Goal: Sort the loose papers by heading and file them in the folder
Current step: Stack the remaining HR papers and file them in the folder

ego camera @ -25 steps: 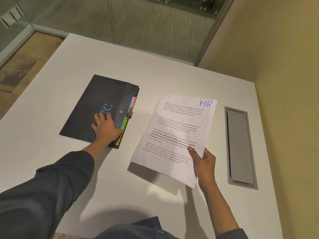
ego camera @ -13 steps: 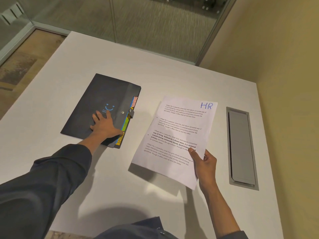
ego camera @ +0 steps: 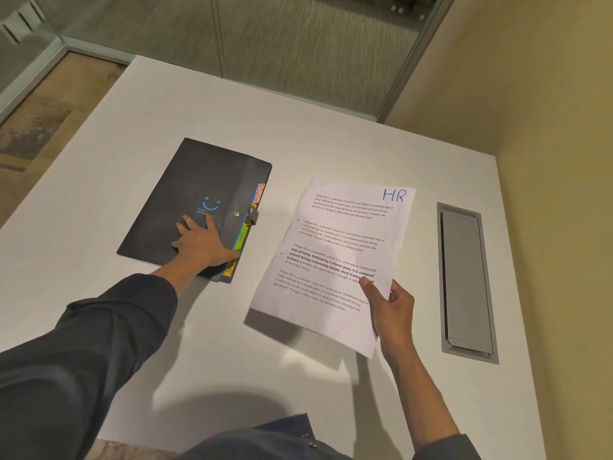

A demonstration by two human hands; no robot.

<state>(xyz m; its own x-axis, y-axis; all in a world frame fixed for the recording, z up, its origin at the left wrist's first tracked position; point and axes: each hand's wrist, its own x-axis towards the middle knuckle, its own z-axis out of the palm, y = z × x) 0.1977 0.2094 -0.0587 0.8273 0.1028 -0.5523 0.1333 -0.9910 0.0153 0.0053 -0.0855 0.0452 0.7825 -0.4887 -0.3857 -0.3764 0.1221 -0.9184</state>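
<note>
Holding the folder [ego camera: 195, 200] flat on the counter [ego camera: 331, 151] at left, your left hand [ego camera: 204, 242] rests on its cover with fingers spread and straight, probably to keep it from sliding while you reach the coloured tabs [ego camera: 247, 227] along its right edge. One green tab reads HR. Your right hand [ego camera: 393, 313] pinches the papers [ego camera: 338, 254] at their near right corner, thumb on top, lifted off the counter just right of the folder. The heading HR faces you, likely so you can match it to its tab. A grey hatch [ego camera: 466, 280] sits far right.
</note>
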